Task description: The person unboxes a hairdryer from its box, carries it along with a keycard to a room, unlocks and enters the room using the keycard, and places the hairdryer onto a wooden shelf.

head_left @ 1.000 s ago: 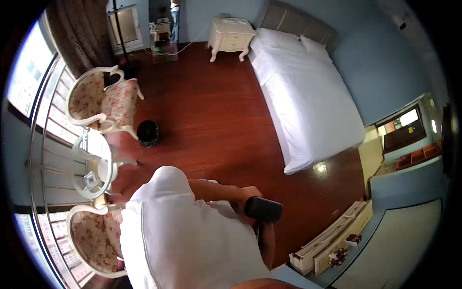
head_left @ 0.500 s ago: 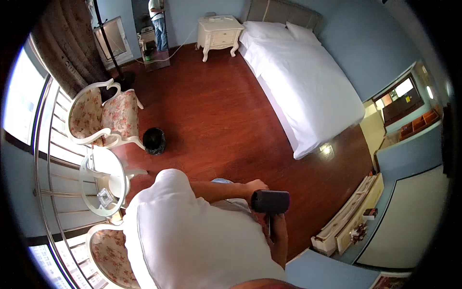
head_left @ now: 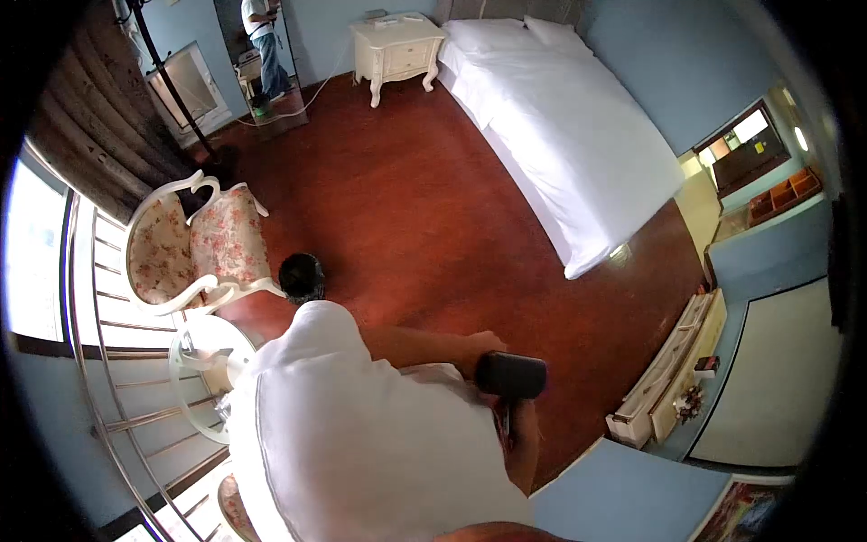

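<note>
A dark, rounded, block-shaped object (head_left: 512, 375) is in front of my chest, above the floor. My left hand (head_left: 486, 343) is closed at its upper left corner, with the fingers partly hidden behind it. From below, my right hand (head_left: 518, 414) reaches up under the same object; most of its fingers are covered by it. A slim, shiny strip shows beside the right wrist, too small to name. My white shirt (head_left: 361, 434) fills the lower middle of the view.
A floral armchair (head_left: 230, 230), a black bin (head_left: 302, 276) and a round glass table (head_left: 200, 425) stand at left. The white bed (head_left: 578, 144) and nightstand (head_left: 397, 54) are at the back. A low white cabinet (head_left: 668, 370) lines the right wall (head_left: 605, 488).
My viewpoint has shifted and turned slightly, so the bin is now partly behind my shoulder. Both hands stay at the dark object, which is in nearly the same place before me.
</note>
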Motion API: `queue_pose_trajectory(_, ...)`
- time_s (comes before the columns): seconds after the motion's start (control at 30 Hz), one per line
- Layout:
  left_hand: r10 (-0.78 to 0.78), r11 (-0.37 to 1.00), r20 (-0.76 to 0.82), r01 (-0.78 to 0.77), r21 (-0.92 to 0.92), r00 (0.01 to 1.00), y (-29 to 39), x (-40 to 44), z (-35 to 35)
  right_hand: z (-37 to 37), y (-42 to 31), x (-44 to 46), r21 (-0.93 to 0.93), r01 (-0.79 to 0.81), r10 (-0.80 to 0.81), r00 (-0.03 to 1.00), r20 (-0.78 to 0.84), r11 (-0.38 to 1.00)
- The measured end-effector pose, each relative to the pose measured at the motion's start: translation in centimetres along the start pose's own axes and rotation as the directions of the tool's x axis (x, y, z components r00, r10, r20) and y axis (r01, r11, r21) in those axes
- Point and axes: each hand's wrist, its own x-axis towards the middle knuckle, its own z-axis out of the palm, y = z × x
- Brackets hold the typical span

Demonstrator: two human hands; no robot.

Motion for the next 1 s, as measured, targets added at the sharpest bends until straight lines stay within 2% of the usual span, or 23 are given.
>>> queue_pose_trajectory(0.13, -0.073, 0.992, -0.056, 0.067, -0.103, 0.996, -4.8, -4.7, -1.2, 5.7, -1.0, 1.8, -0.007, -0.044, 0.044, 0.995, 0.090, 0.999)
queue_pose_trajectory(0.2, -0.271, 0.963, 0.166, 0.263, 0.066, 0.948, -4.8, -5.7, -2.5, 7.6, -1.0, 3.0, -0.071, -0.033, 0.040, 0.995, 0.092, 0.997)
queue_pose_trajectory(0.23, -0.272, 0.962, 0.162, 0.266, 0.058, 0.949, -4.9, -6.4, -3.0, 8.3, -1.1, 3.5, -0.113, -0.020, 0.031, 0.995, 0.093, 0.993)
queue_pose_trajectory(0.3, -0.256, 0.951, 0.150, 0.222, 0.214, 0.955, -5.6, -7.7, -4.6, 9.2, -1.1, 5.1, -0.200, 0.012, 0.009, 0.995, 0.104, 0.980)
queue_pose_trajectory(0.33, -0.254, 0.952, 0.148, 0.221, 0.212, 0.956, -5.7, -8.5, -5.3, 9.4, -1.1, 6.1, -0.242, 0.027, 0.000, 0.994, 0.108, 0.970)
queue_pose_trajectory(0.4, -0.233, 0.970, -0.006, 0.233, 0.073, 0.972, -6.2, -9.7, -6.2, 9.2, -0.7, 7.9, -0.328, 0.057, -0.019, 0.993, 0.118, 0.943)
queue_pose_trajectory(0.5, -0.320, 0.947, 0.009, 0.319, 0.046, 0.947, -7.8, -9.6, -6.0, 9.5, -1.2, 9.3, -0.411, 0.083, -0.038, 0.993, 0.115, 0.908)
queue_pose_trajectory(0.57, -0.303, 0.953, -0.028, 0.303, -0.005, 0.952, -8.6, -9.1, -6.3, 9.6, -2.7, 10.0, -0.467, 0.114, -0.065, 0.991, 0.120, 0.877)
queue_pose_trajectory(0.63, -0.288, 0.957, -0.067, 0.285, -0.050, 0.955, -8.2, -7.9, -7.9, 11.7, -7.2, 8.6, -0.346, -0.169, 0.184, 0.983, 0.010, 0.923)
queue_pose_trajectory(0.7, -0.318, 0.945, 0.081, 0.322, -0.050, 0.945, -6.0, -5.9, -11.5, 11.0, -8.5, 9.9, -0.294, -0.155, 0.166, 0.986, 0.015, 0.943)
queue_pose_trajectory(0.73, -0.325, 0.943, 0.082, 0.329, -0.046, 0.942, -5.8, -4.5, -12.0, 10.2, -8.9, 10.5, -0.279, -0.133, 0.145, 0.989, 0.022, 0.951)
queue_pose_trajectory(0.8, -0.258, 0.965, 0.060, 0.254, 0.067, 0.964, -5.9, -1.0, -12.3, 8.0, -9.0, 12.1, -0.264, -0.099, 0.110, 0.994, 0.028, 0.959)
queue_pose_trajectory(0.83, -0.180, 0.983, 0.112, 0.175, 0.056, 0.977, -7.3, 0.9, -11.7, 6.6, -9.2, 12.9, -0.259, -0.088, 0.098, 0.995, 0.027, 0.962)
queue_pose_trajectory(0.87, -0.176, 0.984, 0.121, 0.170, 0.057, 0.977, -9.0, 3.1, -10.7, 5.0, -9.3, 13.8, -0.251, -0.074, 0.083, 0.996, 0.025, 0.965)
queue_pose_trajectory(0.93, -0.032, 0.997, -0.023, 0.033, 0.069, 0.999, -10.3, 7.6, -8.7, 1.3, -9.4, 14.6, -0.226, -0.042, 0.046, 0.999, 0.013, 0.973)
queue_pose_trajectory(0.97, 0.014, 0.997, 0.023, -0.016, 0.077, 1.000, -9.2, 9.5, -9.9, -0.5, -9.6, 15.3, -0.222, -0.020, 0.022, 1.000, 0.007, 0.975)
queue_pose_trajectory(1.0, -0.070, 0.997, 0.016, 0.069, 0.026, 0.997, -8.3, 10.6, -11.4, -2.2, -9.6, 16.2, -0.222, 0.005, -0.007, 1.000, -0.007, 0.975)
